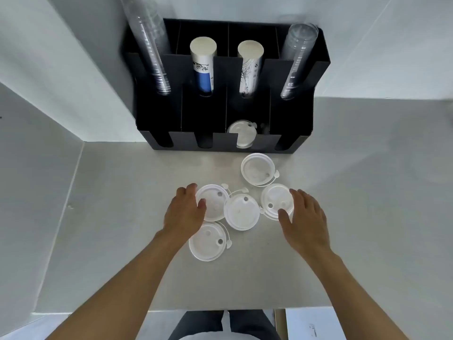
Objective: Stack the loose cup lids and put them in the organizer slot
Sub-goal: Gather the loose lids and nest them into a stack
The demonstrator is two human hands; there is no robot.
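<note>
Several white cup lids lie loose on the grey counter: a far lid (pixel 257 168), a right lid (pixel 275 200), a middle lid (pixel 241 212), a left lid (pixel 214 201) and a near lid (pixel 207 241). My left hand (pixel 185 212) rests with spread fingers on the left lid's edge. My right hand (pixel 305 217) touches the right lid's rim, fingers apart. Neither hand has lifted a lid. The black organizer (pixel 306 119) stands against the wall, and one front slot holds a small stack of lids (pixel 241 132).
The organizer's rear slots hold clear cup stacks (pixel 152 52) (pixel 296 62) and two paper cup stacks (pixel 203 62) (pixel 248 67). White walls close in on the left and behind. The counter's near edge (pixel 220 309) runs just in front of my body.
</note>
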